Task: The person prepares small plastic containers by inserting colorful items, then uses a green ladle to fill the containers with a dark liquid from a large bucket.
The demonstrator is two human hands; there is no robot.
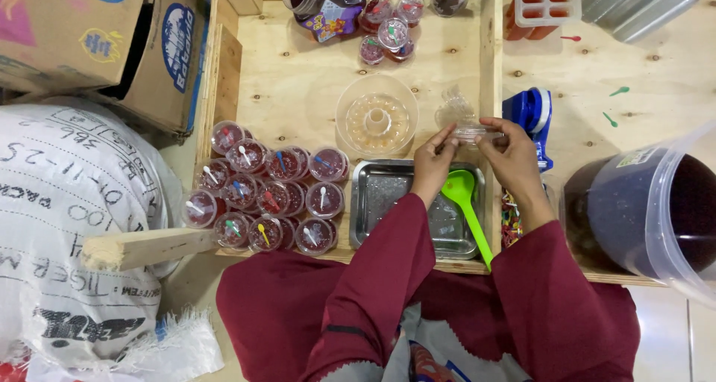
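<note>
Both my hands meet over the top edge of the steel tray. My left hand pinches the left rim of a small clear cup between thumb and forefinger, the other fingers curled in. My right hand grips the same cup from its right side, fingers closed around it. The cup sits between my fingertips, just above the tray, with a stack of clear cups at its 11 o'clock.

A green spoon lies in the tray at 6 o'clock from the cup, its handle running toward me. A clear ring mould stands at 9 o'clock from the cup. Further left, at 8 o'clock, a crowd of filled, lidded cups with little spoons on top. A blue tool lies just past my right hand at 2 o'clock. A big tub of dark liquid stands at 4 o'clock. More filled cups and a jar sit at 11 o'clock, far off.
</note>
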